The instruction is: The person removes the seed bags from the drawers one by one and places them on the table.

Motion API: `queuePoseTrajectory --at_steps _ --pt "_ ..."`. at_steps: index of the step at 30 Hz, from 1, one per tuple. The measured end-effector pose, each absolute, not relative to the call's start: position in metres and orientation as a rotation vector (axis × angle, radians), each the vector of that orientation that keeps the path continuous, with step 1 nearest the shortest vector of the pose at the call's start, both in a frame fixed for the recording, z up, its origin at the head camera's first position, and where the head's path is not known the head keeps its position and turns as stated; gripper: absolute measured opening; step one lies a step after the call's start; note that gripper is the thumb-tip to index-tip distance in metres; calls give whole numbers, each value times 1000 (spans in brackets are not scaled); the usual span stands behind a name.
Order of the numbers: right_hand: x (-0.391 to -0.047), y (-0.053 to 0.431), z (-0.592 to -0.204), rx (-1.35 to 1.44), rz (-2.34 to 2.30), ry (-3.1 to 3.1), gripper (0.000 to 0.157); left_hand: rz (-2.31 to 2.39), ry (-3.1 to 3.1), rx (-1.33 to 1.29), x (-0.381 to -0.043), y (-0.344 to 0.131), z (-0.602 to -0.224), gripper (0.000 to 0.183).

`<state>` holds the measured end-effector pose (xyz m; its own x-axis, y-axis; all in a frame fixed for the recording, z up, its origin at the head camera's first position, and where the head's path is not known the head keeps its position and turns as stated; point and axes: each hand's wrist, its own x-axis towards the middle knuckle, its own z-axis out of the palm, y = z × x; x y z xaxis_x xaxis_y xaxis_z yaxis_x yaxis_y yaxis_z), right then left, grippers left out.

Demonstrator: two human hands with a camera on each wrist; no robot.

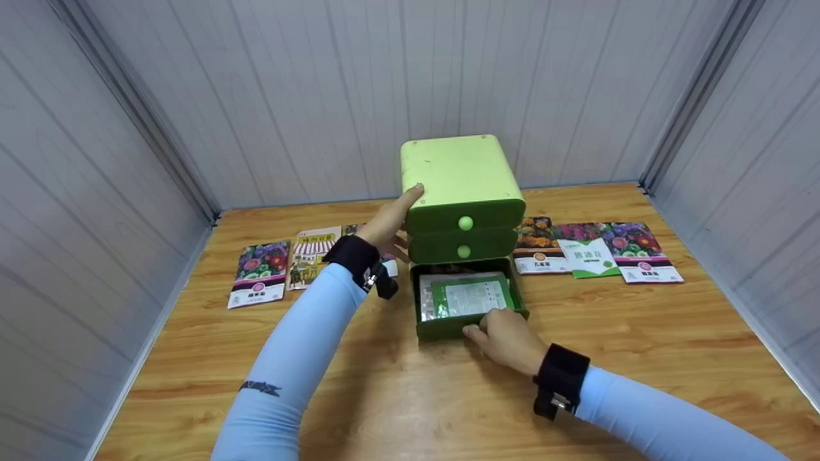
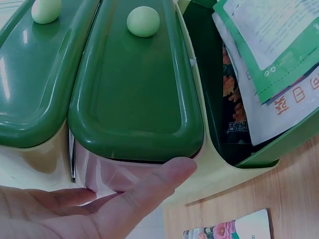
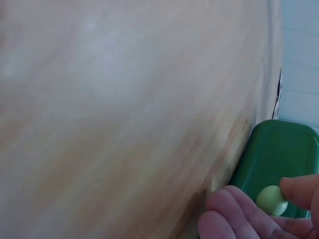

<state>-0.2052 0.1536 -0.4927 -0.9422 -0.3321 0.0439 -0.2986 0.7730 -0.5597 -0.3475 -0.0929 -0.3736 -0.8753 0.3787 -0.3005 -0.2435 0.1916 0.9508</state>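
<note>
A small green cabinet with three drawers stands on the table, pale on top and dark green in front. Its bottom drawer is pulled out, and flat packets, one white and green on top, lie inside. My left hand rests against the cabinet's left side, thumb extended along the wall beside the closed middle drawer. With my right hand I pinch the bottom drawer's round knob between thumb and fingers. In the head view that knob is hidden by the hand.
Left of the cabinet lie a flower seed packet, a striped-awning packet and a partly hidden one. On the right are an orange-flower packet, a white-green packet and another flower packet. Panel walls enclose the table.
</note>
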Motion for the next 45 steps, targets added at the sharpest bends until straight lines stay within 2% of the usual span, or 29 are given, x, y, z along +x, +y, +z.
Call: queuePoseTrajectory --at_steps 14,22,25,31,40,42,45 --pt "-194 154 -495 -507 -909 2895 58 1739 2005 124 -348 -95 -372 96" --pt "-195 160 -482 -534 -870 2859 60 1719 2009 158 -347 -95 -372 93" --pt "-196 163 -470 -536 -904 2841 54 1719 2006 160 -348 -95 -372 92" --pt "-205 165 -445 -553 -975 2847 31 1727 2003 114 -346 -94 -371 94" --pt "-230 165 -421 -591 -937 2863 14 1705 2013 122 -344 -93 -369 93" --pt "-237 164 -417 -624 -912 2851 13 1705 2019 129 -343 -93 -370 94" --pt "-248 163 -414 -679 -853 2811 23 1703 2033 142 -343 -93 -371 94"
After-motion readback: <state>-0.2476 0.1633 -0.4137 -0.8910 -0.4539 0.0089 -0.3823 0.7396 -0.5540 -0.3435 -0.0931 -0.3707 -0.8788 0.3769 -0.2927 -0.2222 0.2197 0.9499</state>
